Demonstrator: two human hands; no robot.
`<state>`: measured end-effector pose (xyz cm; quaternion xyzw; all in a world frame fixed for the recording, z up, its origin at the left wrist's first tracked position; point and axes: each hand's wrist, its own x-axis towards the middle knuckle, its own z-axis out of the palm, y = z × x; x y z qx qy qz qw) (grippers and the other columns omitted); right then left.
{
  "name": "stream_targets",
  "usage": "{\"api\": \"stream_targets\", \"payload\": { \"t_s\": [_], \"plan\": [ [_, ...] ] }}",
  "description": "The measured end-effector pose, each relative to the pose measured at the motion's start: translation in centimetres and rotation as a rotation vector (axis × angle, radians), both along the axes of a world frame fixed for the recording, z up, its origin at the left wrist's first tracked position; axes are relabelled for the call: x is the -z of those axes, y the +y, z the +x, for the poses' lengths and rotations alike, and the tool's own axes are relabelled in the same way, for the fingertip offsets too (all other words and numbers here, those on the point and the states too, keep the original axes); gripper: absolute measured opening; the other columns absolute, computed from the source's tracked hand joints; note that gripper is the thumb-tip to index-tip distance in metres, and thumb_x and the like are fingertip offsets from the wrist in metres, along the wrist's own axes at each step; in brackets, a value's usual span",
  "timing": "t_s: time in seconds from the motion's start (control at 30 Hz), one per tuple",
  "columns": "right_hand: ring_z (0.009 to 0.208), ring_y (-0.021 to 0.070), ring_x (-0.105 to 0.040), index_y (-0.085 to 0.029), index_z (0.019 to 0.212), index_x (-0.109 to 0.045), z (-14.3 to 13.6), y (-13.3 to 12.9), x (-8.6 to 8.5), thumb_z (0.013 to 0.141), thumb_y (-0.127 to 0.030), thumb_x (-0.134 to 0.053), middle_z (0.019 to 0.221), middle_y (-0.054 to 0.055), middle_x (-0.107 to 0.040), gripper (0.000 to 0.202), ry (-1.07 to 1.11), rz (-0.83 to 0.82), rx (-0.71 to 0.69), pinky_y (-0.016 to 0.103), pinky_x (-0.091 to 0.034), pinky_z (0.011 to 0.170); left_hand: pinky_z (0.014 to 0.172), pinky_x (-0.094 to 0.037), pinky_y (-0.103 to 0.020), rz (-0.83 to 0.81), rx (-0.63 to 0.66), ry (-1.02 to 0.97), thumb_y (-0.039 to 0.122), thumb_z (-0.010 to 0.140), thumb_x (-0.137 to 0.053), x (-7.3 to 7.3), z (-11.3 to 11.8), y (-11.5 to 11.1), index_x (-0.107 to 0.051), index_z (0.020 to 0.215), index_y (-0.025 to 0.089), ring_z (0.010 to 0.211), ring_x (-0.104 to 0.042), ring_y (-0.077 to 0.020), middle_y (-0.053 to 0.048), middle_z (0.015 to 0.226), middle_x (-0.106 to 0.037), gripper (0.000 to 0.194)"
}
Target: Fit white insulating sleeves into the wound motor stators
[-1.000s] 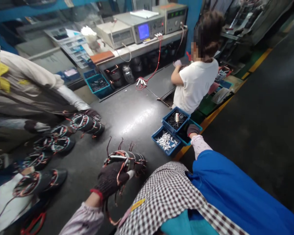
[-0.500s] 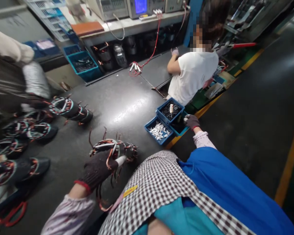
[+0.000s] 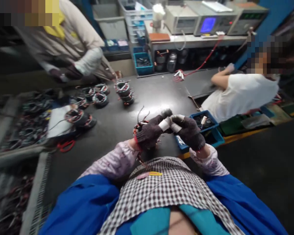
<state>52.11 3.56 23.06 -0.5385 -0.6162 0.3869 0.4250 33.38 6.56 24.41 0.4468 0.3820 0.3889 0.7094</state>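
Both my hands, in dark gloves with pale fingertips, meet above the table's front edge. My left hand [image 3: 150,132] is closed, its fingertips against those of the other hand. My right hand [image 3: 188,130] is closed in a pinch; whatever lies between the fingertips is too small to make out. Behind and below my left hand stands a wired motor stator [image 3: 138,126], partly hidden, with loose wire ends sticking up. Just right of my right hand are a blue bin of black pieces [image 3: 198,120] and a teal bin [image 3: 218,138]; white pieces [image 3: 180,141] show partly below it.
More stators [image 3: 100,99] stand on the dark table [image 3: 107,130], near red-handled scissors [image 3: 65,146]. A person in a white shirt [image 3: 245,94] is at the right, another person's sleeve [image 3: 89,62] at the upper left. Crates of parts [image 3: 36,182] line the left; instruments [image 3: 210,21] stand behind.
My right hand has left the bins and come to my left hand, which has moved off the stator's near side toward it. The view has turned left.
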Motion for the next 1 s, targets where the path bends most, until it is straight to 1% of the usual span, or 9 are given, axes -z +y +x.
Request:
{"api": "stream_targets", "payload": {
  "t_s": [0.1, 0.2, 0.27, 0.37, 0.47, 0.57, 0.77, 0.87, 1.0],
  "plan": [
    [0.097, 0.028, -0.079, -0.019, 0.121, -0.083, -3.6, 1.1, 0.1, 0.108, -0.041, -0.065, 0.109, 0.015, -0.083, 0.031, -0.424, 0.164, 0.059, 0.039, -0.063, 0.088, 0.09, -0.064, -0.041, -0.098, -0.141, -0.172, 0.052, 0.076, -0.096, 1.3, 0.0, 0.7, -0.075, 0.103, 0.019, 0.096, -0.076, -0.0258, -0.006, 0.094, -0.077, 0.047],
    [0.097, 0.0299, -0.079, -0.017, 0.128, -0.082, -5.3, 1.7, 0.6, 0.111, -0.031, -0.059, 0.113, 0.019, -0.082, 0.032, -0.705, 0.246, 0.051, 0.04, -0.061, 0.09, 0.081, -0.062, -0.032, -0.137, -0.249, -0.252, 0.044, 0.077, -0.096, 2.1, -1.2, 1.0, -0.071, 0.091, 0.019, 0.087, -0.074, -0.02, -0.003, 0.087, -0.074, 0.039],
    [0.101, 0.0295, -0.079, -0.019, 0.129, -0.082, -5.8, 2.0, 1.0, 0.112, -0.032, -0.058, 0.118, 0.018, -0.082, 0.032, -0.667, 0.303, 0.023, 0.04, -0.062, 0.092, 0.078, -0.06, -0.028, -0.154, -0.3, -0.31, 0.039, 0.077, -0.096, 2.2, -2.0, 1.0, -0.07, 0.093, 0.019, 0.082, -0.072, -0.0161, -0.001, 0.088, -0.074, 0.036],
    [0.104, 0.0255, -0.08, -0.022, 0.122, -0.081, -6.1, 2.5, 1.5, 0.111, -0.038, -0.061, 0.115, 0.012, -0.084, 0.027, -0.33, 0.317, -0.014, 0.037, -0.065, 0.094, 0.074, -0.06, -0.024, -0.189, -0.322, -0.352, 0.036, 0.074, -0.098, 2.3, -2.7, 1.0, -0.069, 0.091, 0.017, 0.077, -0.07, -0.013, 0.0, 0.086, -0.074, 0.038],
    [0.09, 0.0204, -0.08, -0.022, 0.111, -0.077, -5.6, 2.8, 2.2, 0.107, -0.047, -0.065, 0.102, 0.006, -0.083, 0.027, 0.041, 0.172, -0.074, 0.032, -0.067, 0.078, 0.064, -0.057, -0.021, -0.221, -0.306, -0.348, 0.032, 0.07, -0.1, 2.3, -3.3, 0.7, -0.068, 0.09, 0.017, 0.068, -0.068, -0.0104, 0.0, 0.082, -0.073, 0.041],
    [0.075, 0.0169, -0.076, -0.023, 0.118, -0.074, -4.0, 2.3, 3.1, 0.105, -0.051, -0.067, 0.101, 0.005, -0.083, 0.032, 0.212, 0.054, -0.021, 0.03, -0.065, 0.066, 0.054, -0.051, -0.02, -0.221, -0.351, -0.305, 0.026, 0.068, -0.1, 2.3, -4.3, -0.1, -0.069, 0.095, 0.018, 0.059, -0.065, -0.0091, 0.002, 0.081, -0.074, 0.042],
    [0.098, 0.0241, -0.08, -0.023, 0.11, -0.081, 0.0, -0.7, 5.5, 0.097, -0.043, -0.078, 0.107, 0.009, -0.084, 0.023, -0.012, 0.205, 0.022, 0.042, -0.068, 0.092, 0.066, -0.063, -0.028, -0.191, -0.413, -0.205, 0.017, 0.066, -0.097, 2.7, -6.4, -1.8, -0.072, 0.104, 0.019, 0.074, -0.077, -0.0184, -0.004, 0.091, -0.082, 0.046],
    [0.1, 0.0251, -0.08, -0.024, 0.106, -0.083, 0.2, -1.4, 6.3, 0.102, -0.04, -0.071, 0.105, 0.011, -0.084, 0.02, -0.165, 0.273, -0.013, 0.042, -0.067, 0.095, 0.064, -0.063, -0.028, -0.2, -0.388, -0.17, 0.015, 0.066, -0.096, 3.2, -6.4, -2.0, -0.072, 0.107, 0.019, 0.071, -0.076, -0.0176, -0.003, 0.092, -0.082, 0.048],
    [0.095, 0.0251, -0.079, -0.023, 0.105, -0.082, -1.2, -1.0, 7.4, 0.105, -0.047, -0.066, 0.102, 0.011, -0.084, 0.028, -0.179, 0.189, -0.007, 0.041, -0.067, 0.092, 0.068, -0.064, -0.029, -0.197, -0.388, -0.141, 0.014, 0.065, -0.096, 3.7, -5.9, -2.0, -0.07, 0.106, 0.02, 0.072, -0.076, -0.0167, -0.002, 0.094, -0.082, 0.048]
  ]
}}
